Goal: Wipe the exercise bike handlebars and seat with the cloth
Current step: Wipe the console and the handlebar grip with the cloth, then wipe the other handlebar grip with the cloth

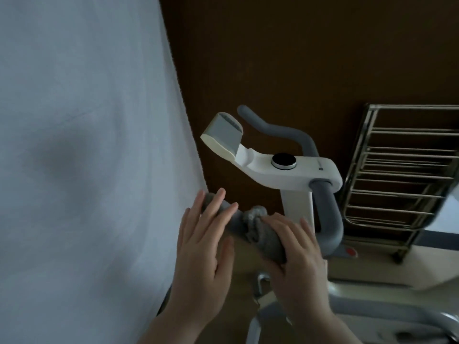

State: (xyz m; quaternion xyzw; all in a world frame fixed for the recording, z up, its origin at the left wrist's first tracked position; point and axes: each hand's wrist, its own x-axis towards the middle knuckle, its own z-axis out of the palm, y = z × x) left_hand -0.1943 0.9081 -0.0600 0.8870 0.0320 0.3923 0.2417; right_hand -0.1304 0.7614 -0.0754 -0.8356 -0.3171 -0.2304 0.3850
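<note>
While the cloth [260, 234] hides the handlebar [327, 219] end, right hand [295, 252] clasps it, left hand [206, 244] flat, fingers straight.

Grey cloth [260, 232] bunched around the grey foam handlebars [327, 214].

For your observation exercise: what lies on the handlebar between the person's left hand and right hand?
In the head view, between the left hand and right hand, a short bare stretch of grey handlebar shows, then the bunched cloth under the right hand.
</note>
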